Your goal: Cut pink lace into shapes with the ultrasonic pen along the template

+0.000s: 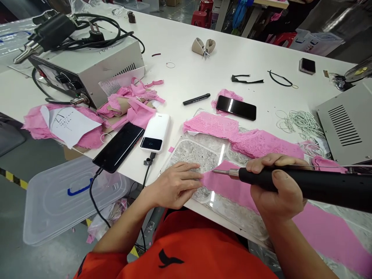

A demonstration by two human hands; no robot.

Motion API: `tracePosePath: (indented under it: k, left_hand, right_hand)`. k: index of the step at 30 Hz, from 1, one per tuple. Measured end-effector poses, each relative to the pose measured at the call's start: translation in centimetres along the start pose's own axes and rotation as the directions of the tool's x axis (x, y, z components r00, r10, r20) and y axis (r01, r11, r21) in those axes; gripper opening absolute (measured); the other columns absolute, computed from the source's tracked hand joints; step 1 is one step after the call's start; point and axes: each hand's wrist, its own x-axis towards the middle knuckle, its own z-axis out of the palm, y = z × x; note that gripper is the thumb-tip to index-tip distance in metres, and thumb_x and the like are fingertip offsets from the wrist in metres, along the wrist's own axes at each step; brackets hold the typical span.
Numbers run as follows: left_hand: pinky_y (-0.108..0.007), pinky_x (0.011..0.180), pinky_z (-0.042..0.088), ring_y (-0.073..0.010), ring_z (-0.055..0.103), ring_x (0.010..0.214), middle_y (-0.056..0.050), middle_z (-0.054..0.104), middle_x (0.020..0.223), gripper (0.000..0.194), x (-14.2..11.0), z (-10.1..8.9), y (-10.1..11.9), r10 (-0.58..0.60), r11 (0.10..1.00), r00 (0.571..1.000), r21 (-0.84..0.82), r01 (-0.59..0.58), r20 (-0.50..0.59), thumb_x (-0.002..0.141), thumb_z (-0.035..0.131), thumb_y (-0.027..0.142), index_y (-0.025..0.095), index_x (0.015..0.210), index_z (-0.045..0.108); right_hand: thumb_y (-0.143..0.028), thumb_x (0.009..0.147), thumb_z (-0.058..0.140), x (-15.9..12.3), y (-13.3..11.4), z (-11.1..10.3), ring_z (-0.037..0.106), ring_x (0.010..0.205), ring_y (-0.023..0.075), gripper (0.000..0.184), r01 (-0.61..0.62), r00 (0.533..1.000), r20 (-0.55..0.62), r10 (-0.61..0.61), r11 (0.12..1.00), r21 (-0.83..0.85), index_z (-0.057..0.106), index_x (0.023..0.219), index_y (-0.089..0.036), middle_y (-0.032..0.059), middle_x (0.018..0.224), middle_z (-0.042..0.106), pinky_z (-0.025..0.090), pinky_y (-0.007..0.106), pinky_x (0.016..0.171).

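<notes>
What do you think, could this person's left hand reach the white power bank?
Probably yes: the left hand rests close by at the pink cloth, and nothing bulky stands between it and the power bank, just a black cable.

bright, fairly even white light fell on the table (174, 44), with soft shadows, while the floor (58, 248) looked dimmer. hard white streaks of glare lay across the glossy mat (193, 150) and the far phone (241, 110). the centre was reasonably sharp; the edges looked stretched, the far background softer.
</notes>
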Motion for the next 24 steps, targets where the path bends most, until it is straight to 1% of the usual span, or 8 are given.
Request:
tracePosePath:
  k: [6, 10, 13, 15, 17, 19, 21, 24]
  left_hand:
    - [-0.044, 0.100, 0.057, -0.0284, 0.064, 0.124, -0.007, 0.077, 0.112, 0.025, 0.2, -0.2, 0.0, 0.003, 1.000, 1.000, -0.023, -0.004, -0.028, 0.092, 0.055, 0.011, 0.018, 0.110, 0.072]
    - [-0.043, 0.100, 0.058, -0.0263, 0.067, 0.120, -0.007, 0.078, 0.105, 0.026, 0.3, -0.3, 0.1, 0.003, 0.998, 0.998, -0.062, -0.007, -0.055, 0.091, 0.054, 0.008, 0.018, 0.109, 0.071]
    - [-0.042, 0.098, 0.059, -0.0250, 0.069, 0.117, -0.008, 0.078, 0.101, 0.028, 0.2, -0.4, 0.3, -0.025, 0.999, 0.995, -0.036, 0.022, -0.097, 0.092, 0.053, 0.008, 0.018, 0.111, 0.070]
    - [-0.041, 0.096, 0.060, -0.0245, 0.070, 0.113, -0.008, 0.077, 0.098, 0.027, 0.1, -0.5, 0.4, -0.051, 0.998, 0.990, 0.019, 0.054, -0.130, 0.091, 0.053, 0.008, 0.018, 0.111, 0.069]
    - [-0.040, 0.094, 0.060, -0.0235, 0.071, 0.110, -0.007, 0.077, 0.097, 0.028, 0.1, -0.8, 0.6, -0.063, 0.995, 0.987, 0.068, 0.074, -0.146, 0.091, 0.054, 0.006, 0.019, 0.111, 0.069]
    - [-0.038, 0.093, 0.060, -0.0227, 0.072, 0.108, -0.007, 0.077, 0.098, 0.030, 0.2, -1.0, 0.9, -0.058, 0.993, 0.988, 0.091, 0.071, -0.141, 0.090, 0.054, 0.005, 0.020, 0.112, 0.068]
    - [-0.038, 0.093, 0.060, -0.0226, 0.071, 0.108, -0.007, 0.077, 0.100, 0.030, 0.5, -1.0, 1.3, -0.041, 0.995, 0.991, 0.090, 0.052, -0.124, 0.090, 0.055, 0.005, 0.020, 0.112, 0.068]
    - [-0.036, 0.092, 0.060, -0.0227, 0.070, 0.109, -0.007, 0.077, 0.103, 0.029, 1.6, -0.4, 2.2, -0.008, 0.997, 0.997, 0.079, 0.015, -0.078, 0.089, 0.057, 0.005, 0.019, 0.111, 0.068]
  right_hand:
    - [-0.023, 0.071, 0.072, 0.1, 0.1, -0.1, 0.058, 0.053, 0.0122, 0.014, 0.014, 1.000, 0.028, -0.015, 1.000, 0.010, 0.060, 0.077, -0.022, -0.0031, 0.074, 0.059, 0.053, 0.032, 0.055]
    - [-0.025, 0.071, 0.073, 0.0, 0.1, -0.1, 0.058, 0.055, 0.0121, 0.016, -0.002, 1.000, 0.018, 0.002, 1.000, 0.021, 0.060, 0.080, -0.022, -0.0028, 0.076, 0.059, 0.054, 0.033, 0.057]
    - [-0.024, 0.068, 0.070, 0.1, -0.5, -0.4, 0.057, 0.054, 0.0126, 0.014, -0.027, 0.999, -0.030, 0.028, 0.999, 0.034, 0.061, 0.078, -0.023, -0.0023, 0.075, 0.058, 0.053, 0.034, 0.055]
    - [-0.022, 0.062, 0.067, 0.5, -1.3, -1.0, 0.054, 0.052, 0.0128, 0.013, -0.043, 0.994, -0.101, 0.047, 0.998, 0.041, 0.062, 0.074, -0.023, -0.0021, 0.072, 0.057, 0.052, 0.035, 0.052]
    - [-0.021, 0.055, 0.063, 1.0, -2.4, -2.2, 0.051, 0.049, 0.0126, 0.014, -0.055, 0.978, -0.199, 0.060, 0.998, 0.031, 0.061, 0.068, -0.023, -0.0023, 0.068, 0.054, 0.050, 0.035, 0.048]
    - [-0.021, 0.048, 0.058, 1.6, -3.5, -3.9, 0.048, 0.045, 0.0116, 0.015, -0.049, 0.955, -0.293, 0.047, 0.999, 0.000, 0.058, 0.063, -0.022, -0.0024, 0.065, 0.050, 0.045, 0.034, 0.044]
    - [-0.021, 0.043, 0.053, 2.3, -4.6, -6.3, 0.046, 0.043, 0.0105, 0.016, -0.019, 0.934, -0.357, 0.000, 0.999, -0.051, 0.055, 0.059, -0.021, -0.0024, 0.063, 0.046, 0.041, 0.032, 0.040]
    - [-0.023, 0.041, 0.051, 3.0, -5.8, -10.3, 0.045, 0.041, 0.0097, 0.015, 0.071, 0.891, -0.438, -0.117, 0.990, -0.119, 0.053, 0.056, -0.020, -0.0016, 0.061, 0.045, 0.037, 0.031, 0.038]
